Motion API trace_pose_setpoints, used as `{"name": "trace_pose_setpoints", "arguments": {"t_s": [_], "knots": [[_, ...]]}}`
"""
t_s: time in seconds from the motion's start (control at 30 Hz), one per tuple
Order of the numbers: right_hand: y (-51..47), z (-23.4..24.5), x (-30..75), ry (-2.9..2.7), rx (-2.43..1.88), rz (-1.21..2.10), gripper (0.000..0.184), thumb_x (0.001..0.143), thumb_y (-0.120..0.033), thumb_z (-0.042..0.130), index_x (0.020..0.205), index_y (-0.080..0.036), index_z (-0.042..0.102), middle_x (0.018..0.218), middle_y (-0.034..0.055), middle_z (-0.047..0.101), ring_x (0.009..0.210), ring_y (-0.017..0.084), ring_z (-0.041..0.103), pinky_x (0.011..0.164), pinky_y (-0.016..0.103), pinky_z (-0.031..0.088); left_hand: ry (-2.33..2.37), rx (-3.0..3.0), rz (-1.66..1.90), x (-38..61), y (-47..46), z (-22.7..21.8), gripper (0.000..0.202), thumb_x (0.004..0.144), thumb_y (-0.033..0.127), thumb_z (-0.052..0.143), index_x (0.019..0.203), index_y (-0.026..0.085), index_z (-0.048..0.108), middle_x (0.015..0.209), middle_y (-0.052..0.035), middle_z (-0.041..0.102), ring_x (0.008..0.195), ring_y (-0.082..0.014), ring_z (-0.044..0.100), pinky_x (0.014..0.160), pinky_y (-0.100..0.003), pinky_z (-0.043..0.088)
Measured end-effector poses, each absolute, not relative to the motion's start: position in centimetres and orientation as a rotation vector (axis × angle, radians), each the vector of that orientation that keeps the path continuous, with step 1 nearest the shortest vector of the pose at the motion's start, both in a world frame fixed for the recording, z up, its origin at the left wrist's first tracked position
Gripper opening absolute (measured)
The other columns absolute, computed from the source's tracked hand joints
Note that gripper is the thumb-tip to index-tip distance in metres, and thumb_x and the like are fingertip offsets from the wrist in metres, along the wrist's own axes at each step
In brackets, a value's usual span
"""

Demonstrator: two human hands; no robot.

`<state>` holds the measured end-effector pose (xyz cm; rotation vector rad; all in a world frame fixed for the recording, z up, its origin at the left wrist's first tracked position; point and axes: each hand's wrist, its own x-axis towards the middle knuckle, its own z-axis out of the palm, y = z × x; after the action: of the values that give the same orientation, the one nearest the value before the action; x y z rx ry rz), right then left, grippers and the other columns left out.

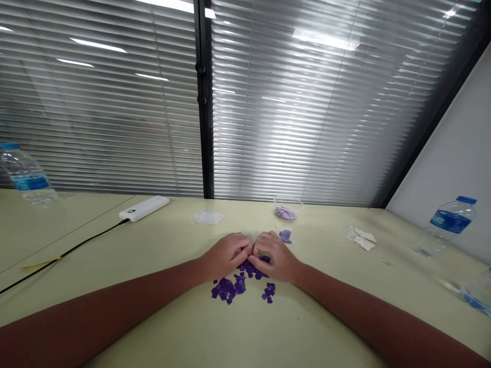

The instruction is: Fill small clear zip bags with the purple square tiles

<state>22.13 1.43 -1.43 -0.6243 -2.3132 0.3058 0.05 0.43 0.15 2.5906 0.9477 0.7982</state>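
Slatted blinds point(307, 128) fill the glass behind a pale green table point(310, 319), and I'm watching this from afar through the head camera. The landmark is a heap of small purple squares point(233, 289), loose and scattered, lying on the table just under both hands. The work in hand is at that heap: the left hand point(226, 255) and right hand point(274, 257) are drawn in together at its far edge, knuckles up. Their fingers point(240, 245) are curled and clenched inward, with the fingertips meeting, not spread. I cannot tell whether they pinch a square or something else, because the hands hide it.

Beyond the heap stands a clear cup point(288, 208) holding lilac pieces, with a small clear bag point(285, 235) of purple bits just in front of it. Left of the heap are a clear plastic bag point(207, 216) and a white power bank point(143, 208); to its right lies crumpled white paper point(360, 238), and farther right a water bottle point(452, 221)
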Motion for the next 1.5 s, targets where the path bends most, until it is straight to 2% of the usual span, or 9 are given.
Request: {"name": "trace_pose_setpoints", "arguments": {"t_s": [0.13, 0.3, 0.47, 0.67, 0.9, 1.03, 1.17, 1.3, 1.5], "knots": [[1.3, -1.3, 22.1, -2.309, -0.699, 0.229, 0.025, 0.098, -0.028, 0.066, 0.077, -0.021, 0.054, 0.077, -0.0011, 0.065, 0.078, 0.018, 0.056, 0.08, 0.036, 0.035, 0.941, 2.59, 0.863, 0.0, 0.6, 0.1, 0.027, 0.102, 0.024, 0.043, 0.075, 0.022, 0.047, 0.076, -0.0006, 0.055, 0.076, -0.0199, 0.05, 0.071, -0.033, 0.04], [1.2, -0.9, 22.0, -2.404, -0.649, 0.183, 0.02, 0.102, -0.033, 0.061, 0.086, -0.022, 0.059, 0.084, 0.001, 0.066, 0.085, 0.019, 0.057, 0.085, 0.037, 0.036, 0.841, 2.553, 0.881, -0.1, 0.4, 0.3, 0.026, 0.105, 0.024, 0.042, 0.081, 0.022, 0.051, 0.083, -0.002, 0.058, 0.085, -0.0205, 0.054, 0.078, -0.032, 0.044], [1.2, -1.0, 22.0, -2.436, -0.612, 0.153, 0.024, 0.107, -0.031, 0.052, 0.086, -0.021, 0.058, 0.078, 0.0007, 0.059, 0.079, 0.018, 0.053, 0.08, 0.036, 0.036, 0.906, 2.445, 0.847, -0.1, 0.1, 0.5, 0.019, 0.103, 0.029, 0.054, 0.086, 0.021, 0.056, 0.086, 0.0003, 0.06, 0.08, -0.0178, 0.054, 0.071, -0.028, 0.041], [1.4, -1.3, 22.0, -2.434, -0.568, 0.177, 0.017, 0.106, -0.028, 0.051, 0.092, -0.021, 0.059, 0.082, 0.002, 0.061, 0.08, 0.019, 0.053, 0.079, 0.035, 0.038, 0.931, 2.278, 0.813, 0.0, -0.2, 0.7, 0.02, 0.101, 0.037, 0.06, 0.09, 0.021, 0.058, 0.082, 0.0033, 0.059, 0.07, -0.0141, 0.05, 0.062, -0.024, 0.038], [1.7, -1.4, 21.9, -2.409, -0.458, 0.231, 0.014, 0.108, -0.029, 0.051, 0.097, -0.022, 0.059, 0.085, 0.003, 0.063, 0.078, 0.019, 0.053, 0.073, 0.034, 0.042, 0.933, 2.292, 0.821, -0.1, -0.3, 0.8, 0.021, 0.103, 0.039, 0.058, 0.092, 0.02, 0.058, 0.084, 0.0024, 0.059, 0.074, -0.0152, 0.051, 0.065, -0.026, 0.04], [1.8, -1.6, 22.0, -2.39, -0.454, 0.263, 0.019, 0.107, -0.031, 0.056, 0.091, -0.022, 0.058, 0.083, 0.0026, 0.064, 0.079, 0.019, 0.054, 0.074, 0.034, 0.044, 0.88, 2.325, 0.828, -0.2, -0.2, 0.8, 0.014, 0.103, 0.026, 0.049, 0.093, 0.021, 0.057, 0.088, 0.0015, 0.059, 0.079, -0.0164, 0.053, 0.071, -0.027, 0.043], [2.0, -1.9, 22.2, -2.361, -0.443, 0.288, 0.024, 0.107, -0.034, 0.058, 0.086, -0.023, 0.057, 0.081, 0.0023, 0.065, 0.078, 0.019, 0.056, 0.074, 0.035, 0.045, 0.852, 2.399, 0.792, -0.3, -0.2, 0.6, 0.011, 0.09, 0.011, 0.051, 0.093, 0.022, 0.054, 0.089, 0.0022, 0.057, 0.08, -0.0164, 0.051, 0.071, -0.026, 0.041], [2.2, -2.0, 22.3, -2.331, -0.442, 0.312, 0.026, 0.108, -0.036, 0.056, 0.086, -0.023, 0.061, 0.08, 0.003, 0.068, 0.078, 0.02, 0.058, 0.075, 0.036, 0.046, 0.896, 2.481, 0.771, -0.3, -0.3, 0.4, 0.018, 0.082, 0.013, 0.061, 0.093, 0.023, 0.052, 0.088, 0.0034, 0.056, 0.076, -0.0161, 0.048, 0.066, -0.025, 0.037], [2.0, -1.7, 22.2, -2.34, -0.446, 0.317, 0.033, 0.109, -0.037, 0.052, 0.081, -0.023, 0.061, 0.075, 0.0023, 0.067, 0.075, 0.019, 0.058, 0.073, 0.035, 0.046, 0.87, 2.549, 0.77, -0.1, -0.2, 0.2, 0.014, 0.091, 0.02, 0.065, 0.092, 0.023, 0.052, 0.089, 0.0025, 0.057, 0.08, -0.0171, 0.051, 0.069, -0.026, 0.039]]}}
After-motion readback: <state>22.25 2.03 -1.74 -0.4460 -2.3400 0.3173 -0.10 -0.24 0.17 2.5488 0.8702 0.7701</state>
